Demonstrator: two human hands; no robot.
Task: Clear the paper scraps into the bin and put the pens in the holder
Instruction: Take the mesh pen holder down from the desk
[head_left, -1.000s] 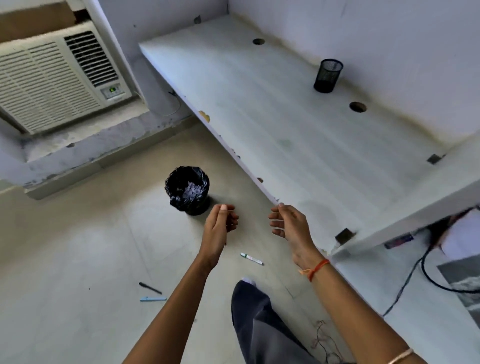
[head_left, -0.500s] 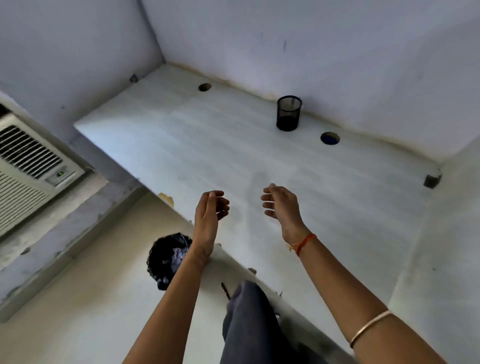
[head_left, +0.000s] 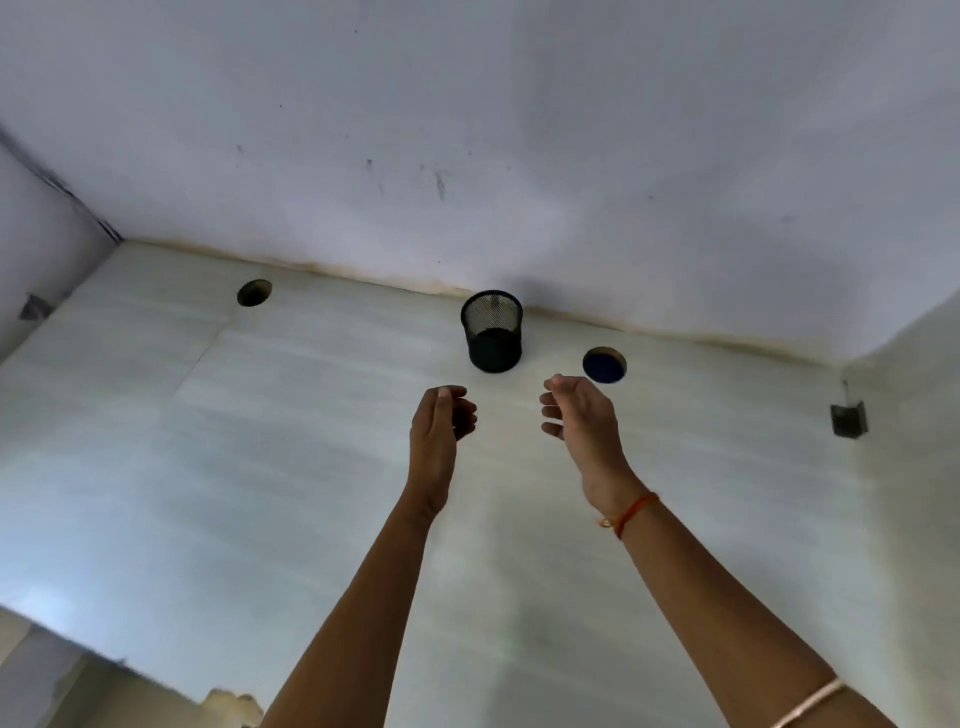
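- Worktop (head_left: 260, 467): a pale, whitish slab with faint streaks. It fills the middle and lower frame and meets a grey-white wall (head_left: 519, 130) along a stained joint.
- Black wire-mesh cylindrical pen holder (head_left: 491, 332): stands upright on the worktop at centre frame, near the wall joint. Nothing rises above its rim, and the inside looks dark.
- Left hand (head_left: 441, 421): raised over the worktop below and slightly left of the holder, apart from it. It is seen edge-on with the fingers loosely curled toward the palm, and no object shows in it.
- Right hand (head_left: 582, 415): raised at about the same level, below and right of the holder, also apart from it. The fingers are loosely bent with the palm facing left, and it holds nothing visible.
- Orange thread band (head_left: 631, 512): tied round the right wrist. A thin pale bangle (head_left: 808, 709) sits further down the forearm, at lower right.
- Round cut-out hole (head_left: 254, 292): in the worktop at upper left. A second round hole (head_left: 604, 365) lies just right of the holder.
- Small dark fitting (head_left: 848, 420): fixed at the right edge, where the side wall begins.
- Chipped patch (head_left: 231, 704): on the worktop's front edge at lower left.
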